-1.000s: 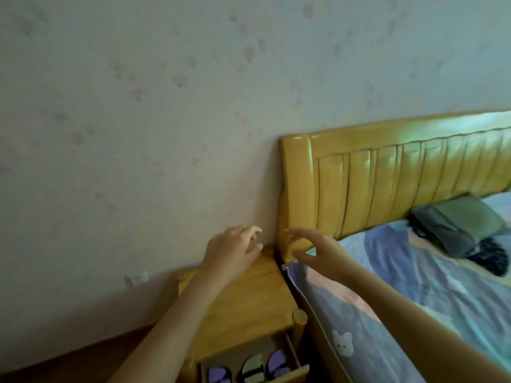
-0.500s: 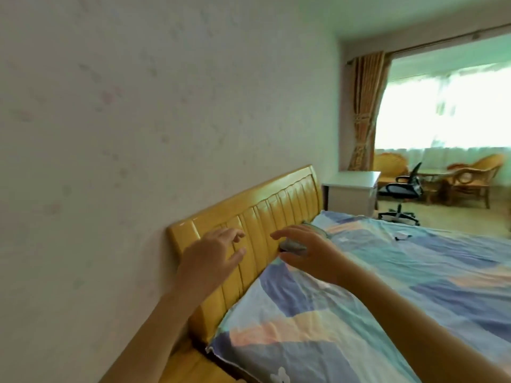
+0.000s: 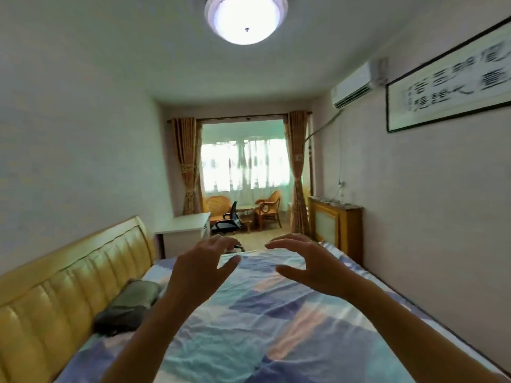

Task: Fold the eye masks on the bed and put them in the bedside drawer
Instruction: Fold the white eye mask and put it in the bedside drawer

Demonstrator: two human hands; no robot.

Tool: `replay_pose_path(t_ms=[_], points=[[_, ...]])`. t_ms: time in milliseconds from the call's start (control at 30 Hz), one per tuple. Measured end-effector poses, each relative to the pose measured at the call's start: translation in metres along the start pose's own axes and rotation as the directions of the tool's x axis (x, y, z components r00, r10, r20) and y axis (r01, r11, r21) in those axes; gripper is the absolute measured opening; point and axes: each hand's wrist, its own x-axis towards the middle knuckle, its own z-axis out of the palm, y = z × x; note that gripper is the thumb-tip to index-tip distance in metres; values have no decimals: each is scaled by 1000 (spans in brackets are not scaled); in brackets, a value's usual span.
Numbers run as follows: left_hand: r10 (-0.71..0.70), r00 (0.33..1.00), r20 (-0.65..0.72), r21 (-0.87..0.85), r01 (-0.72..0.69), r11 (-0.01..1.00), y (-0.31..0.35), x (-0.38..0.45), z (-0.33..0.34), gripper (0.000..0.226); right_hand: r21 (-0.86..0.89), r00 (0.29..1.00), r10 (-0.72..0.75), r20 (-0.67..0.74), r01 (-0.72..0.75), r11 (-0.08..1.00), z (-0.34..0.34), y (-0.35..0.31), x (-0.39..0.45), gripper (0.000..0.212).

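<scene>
— Where are the hands?
— Both are raised over the bed (image 3: 262,322). The left hand (image 3: 201,268) and right hand (image 3: 309,262) have their fingers spread and loosely bent, grasping nothing.
— And the eye masks?
— I can't make any out. A dark green and grey bundle of cloth (image 3: 127,308) lies by the padded headboard (image 3: 69,277), left of the left forearm; what it is I cannot tell.
— Anything else?
— A white desk (image 3: 184,226) beyond the headboard, and an office chair (image 3: 229,222) near the window.
</scene>
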Motion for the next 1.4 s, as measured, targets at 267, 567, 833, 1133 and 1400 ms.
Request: replay_pose_path(t_ms=[267, 567, 833, 1133, 1400], points=[[259, 966, 17, -292, -243, 925, 261, 78, 123, 29, -184, 938, 305, -164, -333, 925, -199, 125, -163, 46], [487, 874, 11, -461, -427, 778, 497, 164, 218, 36, -245, 799, 500, -333, -586, 773, -351, 231, -312, 43], [570, 819, -67, -550, -507, 664, 643, 256, 333, 38, -283, 728, 558, -397, -676, 680, -450, 365, -364, 38], [575, 817, -41, -572, -491, 657, 786, 353, 449, 35, -307, 741, 538, -401, -662, 683, -551, 520, -379, 37], [498, 867, -26, -515, -439, 737, 881, 431, 553, 35, -268, 800, 506, -322, -590, 762, -625, 695, -392, 38]])
